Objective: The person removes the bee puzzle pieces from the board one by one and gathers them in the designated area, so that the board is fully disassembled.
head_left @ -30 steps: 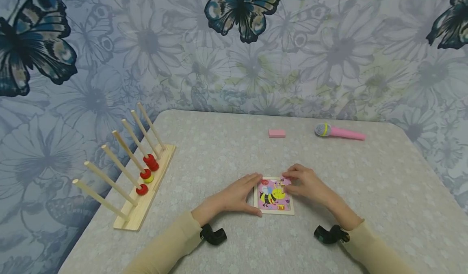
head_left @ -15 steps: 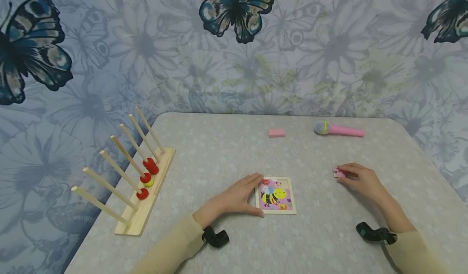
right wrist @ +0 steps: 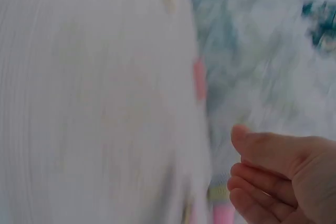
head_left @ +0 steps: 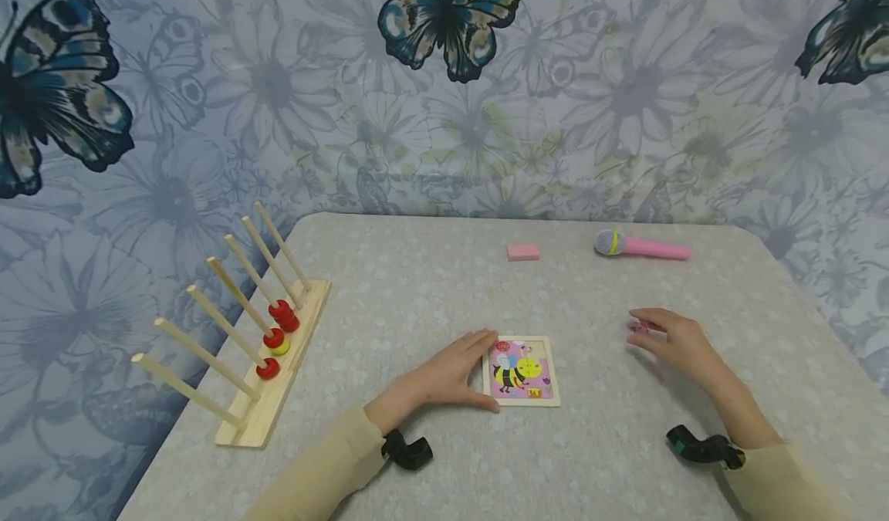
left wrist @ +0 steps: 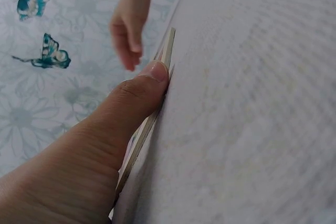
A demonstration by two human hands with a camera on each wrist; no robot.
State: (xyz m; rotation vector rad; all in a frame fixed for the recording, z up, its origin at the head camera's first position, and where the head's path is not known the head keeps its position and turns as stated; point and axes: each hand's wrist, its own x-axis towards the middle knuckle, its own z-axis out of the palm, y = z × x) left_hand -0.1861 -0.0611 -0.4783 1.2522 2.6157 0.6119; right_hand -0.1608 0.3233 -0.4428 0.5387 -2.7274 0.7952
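In the head view, my left hand (head_left: 444, 374) grips the left side of a square wooden bee puzzle (head_left: 521, 370), thumb at its near corner and fingers at the far one. The left wrist view shows the thumb along the edge of the frame (left wrist: 139, 142). A pale gap shows in the puzzle's top right corner. My right hand (head_left: 677, 343) hovers to the right, thumb and fingers parted around a small pink puzzle piece (head_left: 637, 326). In the right wrist view nothing sits between thumb and fingers; a blurred piece (right wrist: 187, 211) lies below them.
A wooden peg stand (head_left: 288, 367) with several red and yellow rings stands at the left. Toward the back of the table (head_left: 417, 274) lie a pink block (head_left: 522, 252) and a pink toy microphone (head_left: 646, 246). The patterned wall rises behind.
My right hand has carried the puzzle piece away from the puzzle's top right corner to the right, and its fingers have since parted. The left hand stays on the frame.
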